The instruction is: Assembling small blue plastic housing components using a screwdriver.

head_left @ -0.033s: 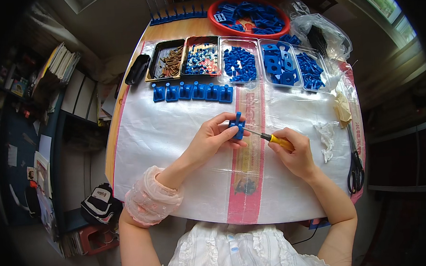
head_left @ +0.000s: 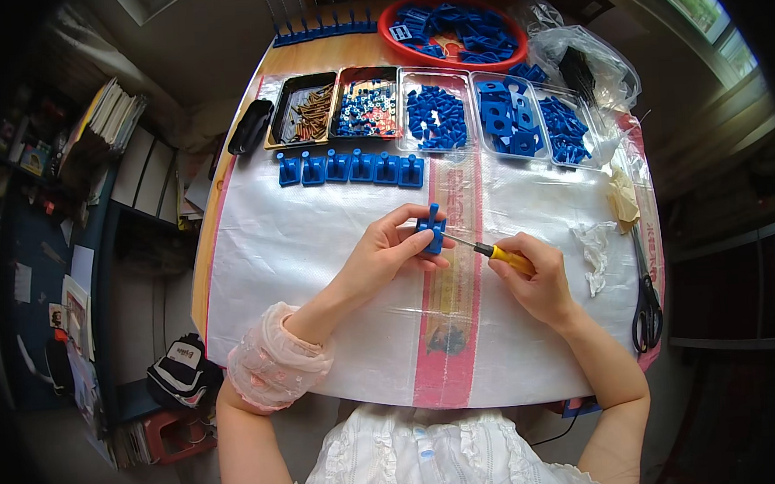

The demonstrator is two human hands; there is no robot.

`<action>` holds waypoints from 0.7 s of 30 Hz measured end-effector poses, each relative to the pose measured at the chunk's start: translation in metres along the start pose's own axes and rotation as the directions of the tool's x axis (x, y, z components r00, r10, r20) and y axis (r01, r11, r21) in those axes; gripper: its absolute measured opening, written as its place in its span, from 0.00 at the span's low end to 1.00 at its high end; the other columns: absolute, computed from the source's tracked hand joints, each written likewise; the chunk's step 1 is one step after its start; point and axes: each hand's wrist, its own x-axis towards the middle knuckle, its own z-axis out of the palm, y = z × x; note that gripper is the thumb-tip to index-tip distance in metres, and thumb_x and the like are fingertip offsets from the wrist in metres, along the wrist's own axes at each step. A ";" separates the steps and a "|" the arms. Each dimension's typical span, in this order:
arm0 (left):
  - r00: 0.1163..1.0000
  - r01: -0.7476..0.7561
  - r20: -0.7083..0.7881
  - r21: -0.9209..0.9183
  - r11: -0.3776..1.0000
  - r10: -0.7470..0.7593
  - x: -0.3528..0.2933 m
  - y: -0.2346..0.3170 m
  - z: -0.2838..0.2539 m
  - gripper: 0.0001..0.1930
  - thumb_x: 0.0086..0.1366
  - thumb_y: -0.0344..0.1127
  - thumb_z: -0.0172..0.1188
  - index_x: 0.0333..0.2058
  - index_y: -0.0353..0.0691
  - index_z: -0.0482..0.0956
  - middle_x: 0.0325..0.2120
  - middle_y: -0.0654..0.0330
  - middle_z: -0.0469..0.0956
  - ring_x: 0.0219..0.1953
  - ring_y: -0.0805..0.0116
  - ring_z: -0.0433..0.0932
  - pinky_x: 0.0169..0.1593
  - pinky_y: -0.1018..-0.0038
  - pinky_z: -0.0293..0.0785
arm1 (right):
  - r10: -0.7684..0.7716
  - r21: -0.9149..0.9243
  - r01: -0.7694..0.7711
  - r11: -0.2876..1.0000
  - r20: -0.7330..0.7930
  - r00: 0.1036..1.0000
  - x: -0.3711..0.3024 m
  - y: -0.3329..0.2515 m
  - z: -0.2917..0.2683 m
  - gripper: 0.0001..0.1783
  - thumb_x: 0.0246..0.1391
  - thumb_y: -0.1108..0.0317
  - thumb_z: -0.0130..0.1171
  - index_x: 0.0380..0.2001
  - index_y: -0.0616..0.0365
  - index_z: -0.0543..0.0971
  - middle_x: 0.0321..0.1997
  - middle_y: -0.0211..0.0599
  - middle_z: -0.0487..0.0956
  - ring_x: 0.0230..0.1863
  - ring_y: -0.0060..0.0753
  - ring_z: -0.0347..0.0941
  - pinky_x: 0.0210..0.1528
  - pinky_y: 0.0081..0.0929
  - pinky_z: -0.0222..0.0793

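Over the middle of the table, my left hand (head_left: pixel 395 246) is closed round a blue plastic hook (head_left: pixel 432 234), pinching its square base between thumb and fingers. The hook's peg points away from me. My right hand (head_left: pixel 534 275) is wrapped round the yellow handle of a screwdriver (head_left: pixel 509 258). Its thin metal shaft runs left to the side of the hook's base; the tip and whatever it meets are too small to tell. Beyond my left hand stands a row of several similar blue hooks (head_left: pixel 349 167).
Behind the row stand trays of brown screws (head_left: pixel 314 111), small nuts (head_left: pixel 365 106) and blue parts (head_left: pixel 434 115). Farther back is a red basin (head_left: pixel 520 49) of blue pieces. Scissors (head_left: pixel 646 314) and crumpled white paper (head_left: pixel 593 253) lie at right. White woven sheeting (head_left: pixel 317 237) covers the table.
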 end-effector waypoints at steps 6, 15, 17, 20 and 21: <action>1.000 0.023 -0.013 -0.021 1.000 -0.023 0.001 -0.001 -0.003 0.15 0.74 0.33 0.54 0.57 0.40 0.71 0.47 0.46 0.82 0.39 0.71 0.85 0.48 0.75 0.83 | -0.020 -0.015 0.020 1.000 -0.004 1.000 0.000 0.002 0.000 0.09 0.52 0.76 0.69 0.37 0.63 0.80 0.32 0.42 0.81 0.30 0.37 0.80 0.32 0.28 0.73; 1.000 -0.008 -0.031 0.011 1.000 0.008 -0.001 -0.001 0.002 0.22 0.72 0.26 0.56 0.62 0.39 0.63 0.47 0.46 0.81 0.41 0.70 0.84 0.49 0.74 0.82 | 0.009 -0.017 -0.009 1.000 -0.005 1.000 0.001 0.002 0.000 0.09 0.52 0.77 0.68 0.36 0.64 0.81 0.32 0.42 0.80 0.30 0.36 0.80 0.31 0.27 0.74; 0.999 -0.014 -0.036 0.018 1.000 0.015 -0.001 0.000 0.002 0.24 0.72 0.26 0.55 0.63 0.38 0.60 0.47 0.45 0.81 0.41 0.69 0.84 0.49 0.74 0.82 | 0.019 -0.013 -0.020 1.000 -0.010 1.000 0.001 0.001 0.000 0.08 0.52 0.77 0.68 0.36 0.64 0.81 0.31 0.42 0.80 0.29 0.35 0.80 0.31 0.26 0.74; 0.999 -0.006 -0.031 0.027 1.000 0.007 0.001 0.000 0.001 0.25 0.72 0.26 0.55 0.64 0.38 0.58 0.47 0.43 0.81 0.41 0.68 0.84 0.49 0.74 0.82 | 0.015 -0.010 -0.015 1.000 -0.015 1.000 0.001 0.000 0.000 0.08 0.53 0.77 0.68 0.36 0.65 0.81 0.31 0.42 0.80 0.29 0.35 0.80 0.31 0.26 0.75; 0.999 -0.011 -0.030 0.025 1.000 0.012 0.000 0.000 0.001 0.25 0.72 0.26 0.55 0.64 0.37 0.58 0.47 0.43 0.81 0.41 0.68 0.84 0.49 0.74 0.82 | 0.010 -0.012 -0.010 1.000 -0.014 1.000 0.001 0.001 0.000 0.08 0.53 0.77 0.68 0.36 0.65 0.81 0.31 0.42 0.80 0.29 0.34 0.80 0.31 0.26 0.75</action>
